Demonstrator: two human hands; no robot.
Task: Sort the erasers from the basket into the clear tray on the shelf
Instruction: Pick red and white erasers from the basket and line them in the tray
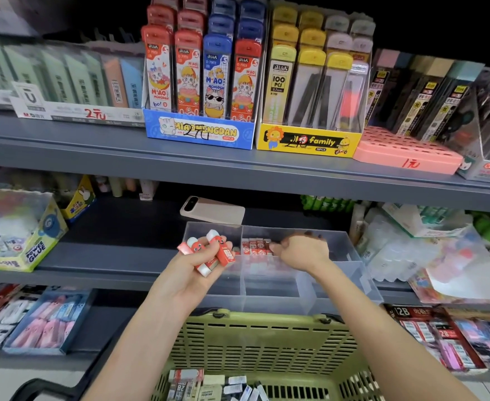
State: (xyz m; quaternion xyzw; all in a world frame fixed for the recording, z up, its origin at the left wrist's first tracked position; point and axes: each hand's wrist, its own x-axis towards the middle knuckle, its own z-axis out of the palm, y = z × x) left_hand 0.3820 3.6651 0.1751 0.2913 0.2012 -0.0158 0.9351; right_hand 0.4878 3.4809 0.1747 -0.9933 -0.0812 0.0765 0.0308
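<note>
My left hand (200, 263) grips a bunch of several red-and-white erasers (209, 250), held just above the left front of the clear tray (350, 273) on the middle shelf. My right hand (301, 251) reaches into the tray's back middle compartment, fingers curled at the end of a row of red erasers (255, 246) standing there; whether it pinches one is not visible. Below my forearms stands the olive green basket (252, 342), with several black, white and red erasers (217, 386) lying on its bottom.
A pink phone (213, 210) lies on the shelf behind the tray. A Power Glue box (21, 235) stands to the left and bagged goods (425, 250) crowd the right. The upper shelf carries pencil-lead display boxes (203, 82). Lower shelf trays hold more erasers.
</note>
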